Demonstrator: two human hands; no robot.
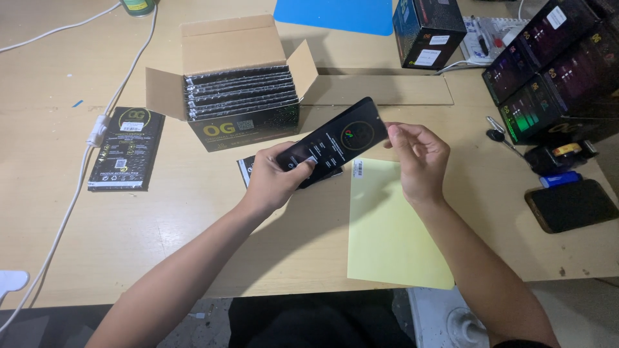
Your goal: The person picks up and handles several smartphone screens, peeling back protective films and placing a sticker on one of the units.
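Head view looks down on a wooden desk (129, 232) where two bare hands hold a thin black panel (335, 138) up off the surface, tilted with its right end higher. The left hand (274, 180) grips the lower left end, thumb over the front and fingers curled behind. The right hand (419, 161) pinches the upper right corner between thumb and forefinger, the other fingers loosely bent. The panel's face carries a round coloured mark and small white print.

Just beneath the panel, partly hidden by the left hand, a flat black packet (248, 169) lies on the desk. A pale yellow sheet (387, 238) lies flat under the right wrist and reaches the near edge of the desk.

Behind the hands stands an open cardboard box (225, 58), flaps spread, filled with a row of black packets standing on edge. To its left a single black sleeve (126, 149) lies flat beside a white cable (71, 200). At far right sit stacked dark boxes (554, 64), a blue lighter (560, 179) and a dark phone (570, 206) lying face up. A blue mat (335, 14) lies at the top edge.
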